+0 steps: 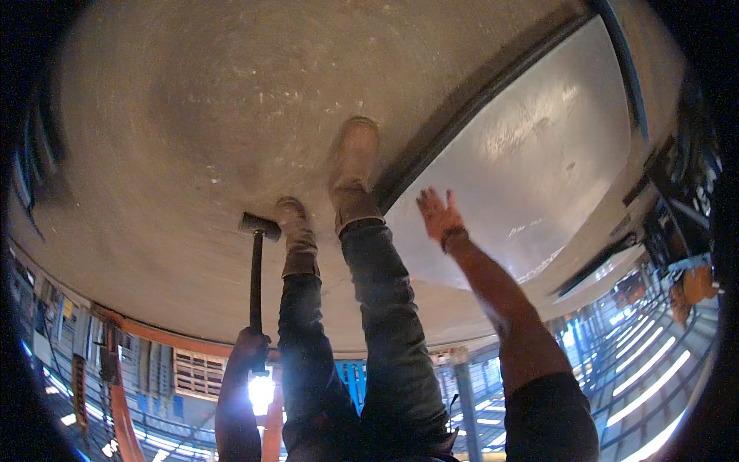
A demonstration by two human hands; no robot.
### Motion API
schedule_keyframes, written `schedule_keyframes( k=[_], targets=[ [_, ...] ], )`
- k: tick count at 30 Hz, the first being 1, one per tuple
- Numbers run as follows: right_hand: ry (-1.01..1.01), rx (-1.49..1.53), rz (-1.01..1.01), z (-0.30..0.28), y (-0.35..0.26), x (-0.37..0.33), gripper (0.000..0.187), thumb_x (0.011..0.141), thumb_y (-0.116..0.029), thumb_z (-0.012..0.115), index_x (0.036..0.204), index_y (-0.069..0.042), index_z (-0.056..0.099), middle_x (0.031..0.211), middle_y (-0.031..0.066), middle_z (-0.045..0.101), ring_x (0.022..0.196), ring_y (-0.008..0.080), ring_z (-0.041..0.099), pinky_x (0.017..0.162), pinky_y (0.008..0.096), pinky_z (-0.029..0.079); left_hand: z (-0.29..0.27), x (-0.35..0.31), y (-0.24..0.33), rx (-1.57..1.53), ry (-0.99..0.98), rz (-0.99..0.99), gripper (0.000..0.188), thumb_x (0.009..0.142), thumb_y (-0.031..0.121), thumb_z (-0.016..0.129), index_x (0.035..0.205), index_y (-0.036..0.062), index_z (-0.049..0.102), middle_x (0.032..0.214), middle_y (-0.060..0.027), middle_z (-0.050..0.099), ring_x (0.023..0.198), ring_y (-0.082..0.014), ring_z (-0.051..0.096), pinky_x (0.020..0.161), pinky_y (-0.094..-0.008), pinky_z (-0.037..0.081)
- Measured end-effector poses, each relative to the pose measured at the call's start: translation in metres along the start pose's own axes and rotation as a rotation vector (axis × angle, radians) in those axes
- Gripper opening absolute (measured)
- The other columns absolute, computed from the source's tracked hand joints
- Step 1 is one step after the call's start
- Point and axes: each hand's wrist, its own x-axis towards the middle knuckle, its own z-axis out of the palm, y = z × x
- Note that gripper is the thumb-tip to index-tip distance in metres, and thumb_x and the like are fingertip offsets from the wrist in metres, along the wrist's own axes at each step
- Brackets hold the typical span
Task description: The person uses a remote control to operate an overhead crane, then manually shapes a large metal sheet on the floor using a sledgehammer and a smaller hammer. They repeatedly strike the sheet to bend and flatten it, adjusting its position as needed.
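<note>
My left hand (250, 348) grips the lower end of the dark handle of a sledgehammer (257, 273). Its blocky head (260, 225) is beside one of my brown boots (289, 219). Over the near edge of a large shiny metal sheet (531, 146), my right hand (439, 214) is spread with fingers apart and nothing in it. Whether its fingertips touch the sheet I cannot tell. A dark band is around that wrist.
The brown, scuffed floor (215, 131) surrounds my boots. A dark bar (493, 100) runs along the sheet's left edge, and another dark strip (625, 73) bounds its far right side. Dark equipment with an orange part (697, 283) stands at the right. A wooden pallet (202, 373) shows lower left.
</note>
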Motion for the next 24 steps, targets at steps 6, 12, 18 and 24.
schedule_keyframes(
  k=[6,12,18,24],
  targets=[
    [-0.012,-0.462,-0.128,0.097,-0.207,-0.079,0.061,0.092,-0.031,0.044,0.148,-0.013,0.027,0.156,0.007,0.021,0.144,0.0261,0.016,0.112,0.06,0.012,0.003,-0.017,0.022,0.261,0.084,0.006,0.024,0.083,0.019,0.062,0.088,-0.0031,0.066,0.07,-0.0085,0.063,0.058,-0.0196,0.059,0.055,-0.0361,0.05],
    [-0.172,0.395,-0.077,0.094,-0.304,-0.078,0.058,0.095,-0.04,0.034,0.148,-0.017,0.028,0.156,0.0053,0.021,0.145,0.0254,0.014,0.113,0.0594,0.006,-0.01,-0.026,0.004,0.433,0.127,0.051,0.028,0.083,0.025,0.061,0.086,-0.0034,0.061,0.071,-0.0086,0.061,0.06,-0.0176,0.057,0.056,-0.0344,0.048],
    [-0.093,0.104,0.017,0.156,-0.354,-0.025,0.06,0.095,-0.031,0.038,0.149,-0.009,0.023,0.156,0.0063,0.019,0.145,0.0264,0.011,0.115,0.0561,0.008,-0.03,0.01,-0.071,0.297,0.095,0.188,0.026,0.079,0.021,0.065,0.083,-0.0024,0.056,0.069,-0.0106,0.059,0.06,-0.0216,0.057,0.056,-0.0356,0.048],
    [-0.038,-0.082,0.023,0.141,-0.307,0.046,0.058,0.095,-0.027,0.04,0.149,-0.011,0.024,0.156,0.0055,0.021,0.144,0.0252,0.012,0.115,0.0535,0.011,-0.048,0.044,-0.127,0.324,0.088,0.115,0.016,0.08,0.015,0.063,0.082,0.0022,0.055,0.065,-0.0086,0.055,0.049,-0.0202,0.054,0.047,-0.0348,0.048]
  ],
)
